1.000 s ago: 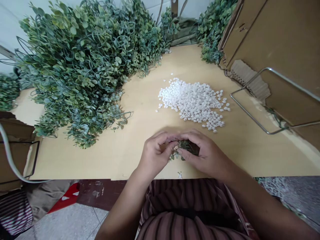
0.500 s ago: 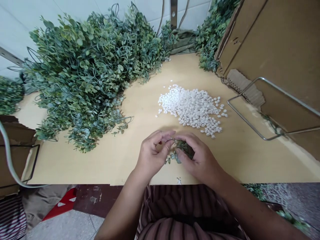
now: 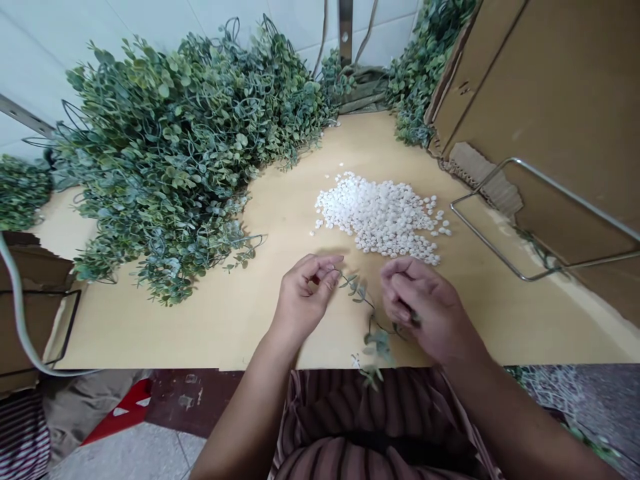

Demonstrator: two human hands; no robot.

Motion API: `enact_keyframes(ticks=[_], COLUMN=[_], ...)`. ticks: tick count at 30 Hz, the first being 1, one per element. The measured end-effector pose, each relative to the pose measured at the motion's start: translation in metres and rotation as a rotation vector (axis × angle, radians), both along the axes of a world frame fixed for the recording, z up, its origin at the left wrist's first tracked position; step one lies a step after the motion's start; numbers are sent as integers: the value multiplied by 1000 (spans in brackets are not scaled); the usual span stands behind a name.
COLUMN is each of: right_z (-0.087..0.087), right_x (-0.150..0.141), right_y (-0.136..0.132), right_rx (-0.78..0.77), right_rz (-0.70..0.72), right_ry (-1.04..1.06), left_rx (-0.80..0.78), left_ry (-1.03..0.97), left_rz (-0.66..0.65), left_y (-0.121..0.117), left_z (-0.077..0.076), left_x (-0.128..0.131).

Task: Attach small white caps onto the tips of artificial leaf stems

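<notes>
Between my hands stretches an artificial leaf sprig (image 3: 377,343) with small grey-green leaves; its lower end hangs over the table's front edge. My left hand (image 3: 307,293) pinches the thin tip of the sprig between thumb and forefinger. Fingers curled, my right hand (image 3: 425,303) grips the sprig's stem, and part of the stem is hidden inside the fist. Just beyond my hands lies a heap of small white plastic pieces (image 3: 385,217) on the tan board (image 3: 285,220).
A large pile of artificial greenery (image 3: 175,153) covers the left side and back. At right, a cardboard box (image 3: 560,107) stands beside a bent metal wire frame (image 3: 485,243). More greenery (image 3: 425,80) sits at the back right. A pale hose (image 3: 17,313) curves at the left edge.
My right hand has moved right, away from my left hand. The sprig, bunched in my fingers before, is now drawn out between both hands and dangles toward the table edge.
</notes>
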State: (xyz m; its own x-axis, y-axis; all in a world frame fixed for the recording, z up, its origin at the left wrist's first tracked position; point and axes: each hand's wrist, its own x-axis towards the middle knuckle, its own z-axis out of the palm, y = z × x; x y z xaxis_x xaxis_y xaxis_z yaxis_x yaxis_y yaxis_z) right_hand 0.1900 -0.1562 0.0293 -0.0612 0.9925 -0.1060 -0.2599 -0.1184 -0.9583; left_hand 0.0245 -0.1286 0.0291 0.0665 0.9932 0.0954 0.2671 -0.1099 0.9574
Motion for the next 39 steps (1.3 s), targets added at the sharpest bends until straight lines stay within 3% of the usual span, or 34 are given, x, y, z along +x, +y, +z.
enact_keyframes(ticks=[3, 6, 10, 15, 19, 22, 25, 28, 30, 33, 39], right_z=[-5, -10, -11, -10, -10, -11, -13, -14, -14, -12, -9], right_x=[-6, -12, -18, -21, -23, -24, -24, -25, -24, -22, -21], right_y=[-2, -4, -6, -3, 1, 3, 3, 3, 4, 5, 6], right_rx=[140, 291, 318, 47, 5, 17, 14, 37, 60, 62, 18], right_rz=[-16, 2, 65, 187, 96, 39, 7, 8, 22, 47, 77], right_ry=[-465, -686, -649, -347, -287, -357, -408, -433, -447, -433, -354], left_rx=[-3, -4, -26, -121, -147, -68, 33, 87, 113, 81, -283], left_ry=[-19, -29, -37, -100, -71, 85, 412, 675, 740, 618, -215], left_rz=[-26, -47, -50, -41, -95, -44, 112, 99, 85, 111, 46], left_y=[0, 0, 1, -2, 5, 27, 56, 75, 80, 77, 39], left_z=[2, 4, 8, 11, 8, 4, -2, -7, -10, -10, 8], left_x=[3, 4, 3, 5, 0, -12, -23, -26, -25, -21, -11])
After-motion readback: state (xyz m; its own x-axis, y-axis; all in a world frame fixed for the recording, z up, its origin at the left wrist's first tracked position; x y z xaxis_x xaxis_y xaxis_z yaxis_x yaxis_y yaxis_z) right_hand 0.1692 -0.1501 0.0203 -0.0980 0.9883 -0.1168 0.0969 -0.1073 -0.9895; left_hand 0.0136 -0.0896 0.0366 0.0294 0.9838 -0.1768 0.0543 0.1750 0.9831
